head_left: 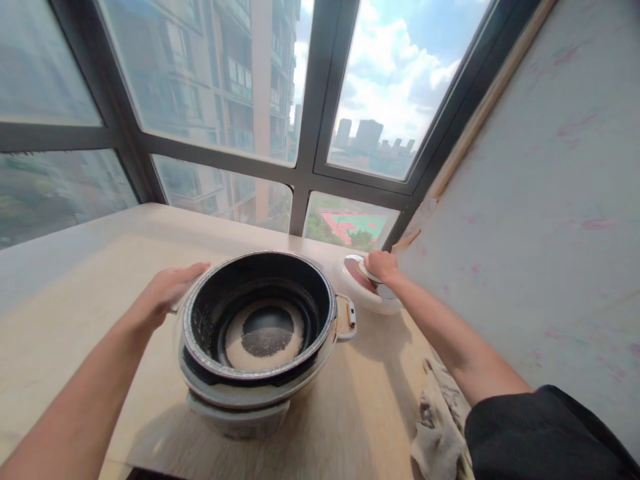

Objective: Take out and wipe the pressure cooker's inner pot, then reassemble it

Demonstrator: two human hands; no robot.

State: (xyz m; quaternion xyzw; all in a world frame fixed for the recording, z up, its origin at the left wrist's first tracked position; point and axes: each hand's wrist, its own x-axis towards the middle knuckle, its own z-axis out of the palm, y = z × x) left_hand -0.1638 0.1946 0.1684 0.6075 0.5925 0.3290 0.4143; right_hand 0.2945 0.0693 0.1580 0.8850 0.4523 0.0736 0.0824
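An open rice cooker [257,373] stands on the wooden table [75,300], its black inner pot [215,313] showing a ring of pale residue at the bottom. My left hand [167,290] rests against the cooker's left rim, fingers curved round the edge. My right hand [381,265] is closed on the knob of a white lid [360,297] that lies on the table at the cooker's right rear, near the wall.
Large windows [280,100] with dark frames run along the table's far edge. A pale wall [540,200] stands to the right. A crumpled patterned cloth [440,413] lies at the table's right front edge.
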